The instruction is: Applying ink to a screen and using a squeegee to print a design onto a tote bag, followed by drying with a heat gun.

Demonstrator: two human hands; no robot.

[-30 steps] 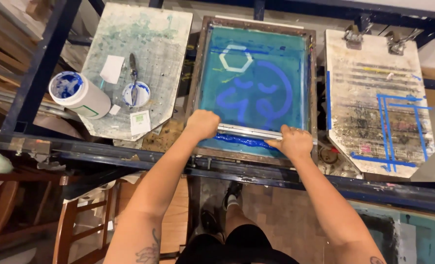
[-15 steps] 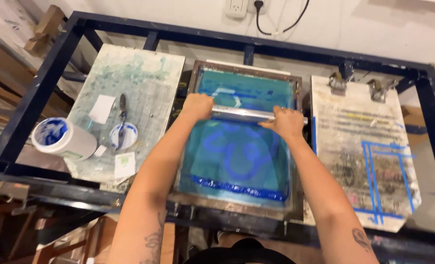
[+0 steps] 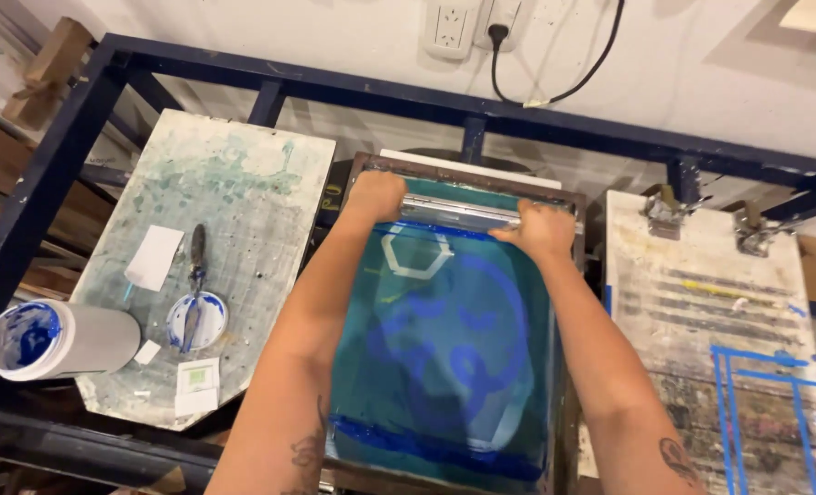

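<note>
A wood-framed printing screen (image 3: 362, 174) with teal mesh and a blue round design lies in front of me. A metal squeegee (image 3: 458, 214) rests across the screen's far end. My left hand (image 3: 377, 195) grips the squeegee's left end and my right hand (image 3: 542, 230) grips its right end. A hexagon outline (image 3: 415, 255) shows in the mesh just below the squeegee. A band of blue ink (image 3: 426, 442) lies along the near edge of the screen.
A stained pallet board (image 3: 243, 202) on the left carries a white jar of blue ink (image 3: 55, 339), a lid with a palette knife (image 3: 196, 316) and paper scraps. A taped board with clamps (image 3: 728, 348) sits on the right. A dark metal frame (image 3: 353, 90) surrounds everything; wall sockets lie beyond.
Both hands have pushed the squeegee from the near edge of the screen to its far end, spreading blue ink over the design. The view has tilted up toward the wall.
</note>
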